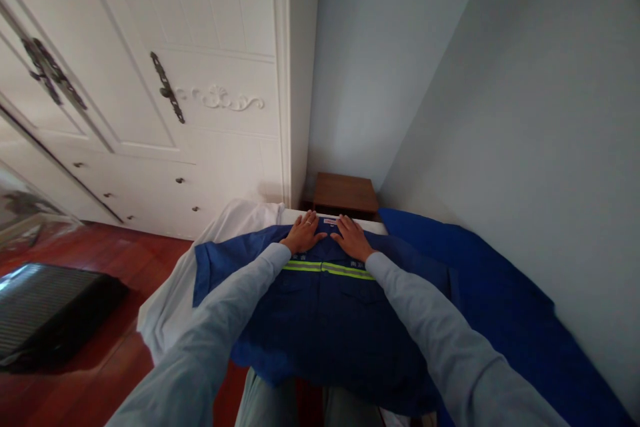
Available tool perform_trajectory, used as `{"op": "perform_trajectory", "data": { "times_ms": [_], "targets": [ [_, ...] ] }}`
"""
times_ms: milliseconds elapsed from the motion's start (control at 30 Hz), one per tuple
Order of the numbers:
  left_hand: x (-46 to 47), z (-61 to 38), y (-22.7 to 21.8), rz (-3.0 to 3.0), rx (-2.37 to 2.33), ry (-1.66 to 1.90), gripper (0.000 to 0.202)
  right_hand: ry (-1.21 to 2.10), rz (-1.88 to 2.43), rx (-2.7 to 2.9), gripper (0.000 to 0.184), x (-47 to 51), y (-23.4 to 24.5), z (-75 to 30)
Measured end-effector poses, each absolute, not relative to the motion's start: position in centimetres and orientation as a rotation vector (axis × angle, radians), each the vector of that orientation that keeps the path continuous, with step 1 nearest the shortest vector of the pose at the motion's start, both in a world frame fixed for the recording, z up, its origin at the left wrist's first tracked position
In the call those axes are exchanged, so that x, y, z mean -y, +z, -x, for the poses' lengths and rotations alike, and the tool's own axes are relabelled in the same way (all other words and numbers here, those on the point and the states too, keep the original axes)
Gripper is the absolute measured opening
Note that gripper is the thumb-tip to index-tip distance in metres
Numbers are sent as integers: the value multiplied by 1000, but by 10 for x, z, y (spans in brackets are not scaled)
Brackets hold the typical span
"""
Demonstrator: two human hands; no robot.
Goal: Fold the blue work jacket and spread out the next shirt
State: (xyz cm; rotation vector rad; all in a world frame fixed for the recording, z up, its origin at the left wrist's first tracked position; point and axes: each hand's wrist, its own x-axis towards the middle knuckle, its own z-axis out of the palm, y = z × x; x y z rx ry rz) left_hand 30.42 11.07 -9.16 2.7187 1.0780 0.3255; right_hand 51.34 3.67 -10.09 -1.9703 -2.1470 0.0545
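Note:
A navy work shirt (pixel 320 320) with a yellow and grey reflective stripe lies spread out in front of me, its collar at the far side. My left hand (pixel 304 233) rests flat on the left side of the collar, fingers extended, a ring on one finger. On the collar's right side lies my right hand (pixel 351 238), also flat with fingers stretched out. Between the two hands a small white and red label (pixel 331 221) shows inside the neck. The shirt's lower edge hangs toward my legs. Neither hand grips the cloth.
White cloth (pixel 173 300) drapes under the shirt at the left. Bright blue fabric (pixel 500 320) lies along the wall at the right. A brown wooden cabinet (pixel 347 192) stands beyond. A white wardrobe (pixel 225 167) rises at left; a black suitcase (pixel 55 313) lies on the red floor.

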Motion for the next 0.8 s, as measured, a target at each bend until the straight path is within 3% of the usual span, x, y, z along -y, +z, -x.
{"op": "perform_trajectory", "data": {
  "times_ms": [467,800],
  "targets": [
    [-111,-302,-103,-2643,-1245,340,85,172,2129,2045,81,-30,-116,-521],
    [-118,-280,-94,-2659,-1297,312,78,274,2138,2118,78,-17,-104,-543]
  ]
}}
